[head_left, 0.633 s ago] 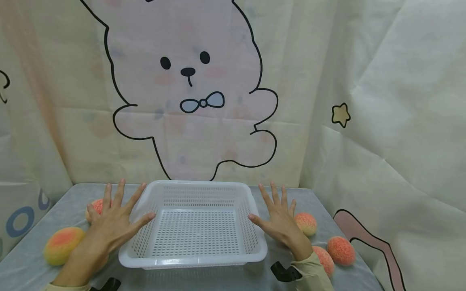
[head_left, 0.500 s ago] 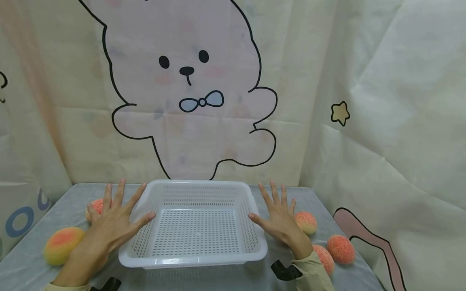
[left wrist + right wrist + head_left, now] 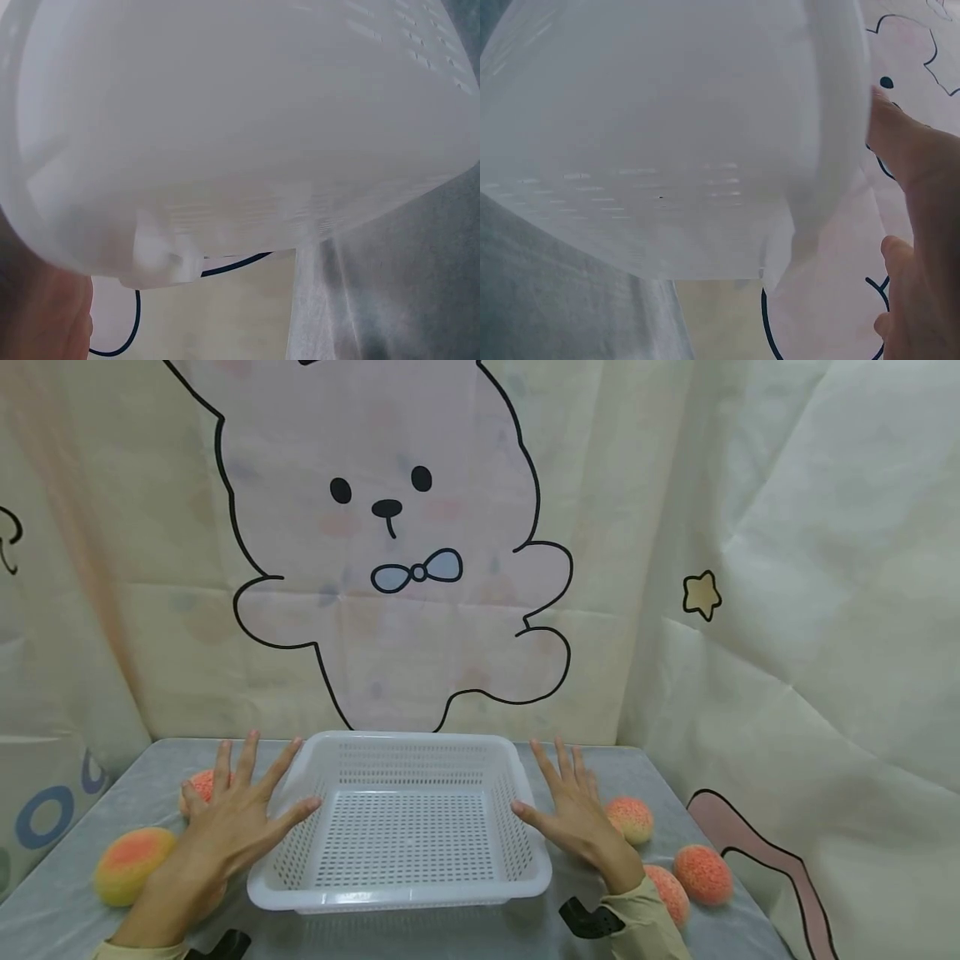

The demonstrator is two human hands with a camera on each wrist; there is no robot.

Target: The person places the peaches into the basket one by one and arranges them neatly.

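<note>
A white plastic basket (image 3: 408, 897) with slotted walls and base stands on the grey cloth; nothing lies in it. My left hand (image 3: 232, 818) is spread at its left side, the thumb over the rim. At the right side, my right hand (image 3: 581, 818) also has straight fingers, with its thumb reaching over the rim. Whether either hand touches the basket, I cannot tell. Both wrist views are filled mostly by the basket's outer wall (image 3: 225, 112), with part of the left hand (image 3: 56, 315) and right hand (image 3: 930, 195) at the edges.
Left of the basket are a yellow-and-red mango-like fruit (image 3: 133, 866) and a peach-like fruit (image 3: 201, 783) partly behind the left hand. Three fuzzy peach-like fruits (image 3: 702, 876) lie to the right. A printed curtain (image 3: 450, 635) hangs behind the table (image 3: 630, 768).
The right hand's fingers have drawn slightly closer together. The head view has shifted a little. The left hand and basket stay nearly still.
</note>
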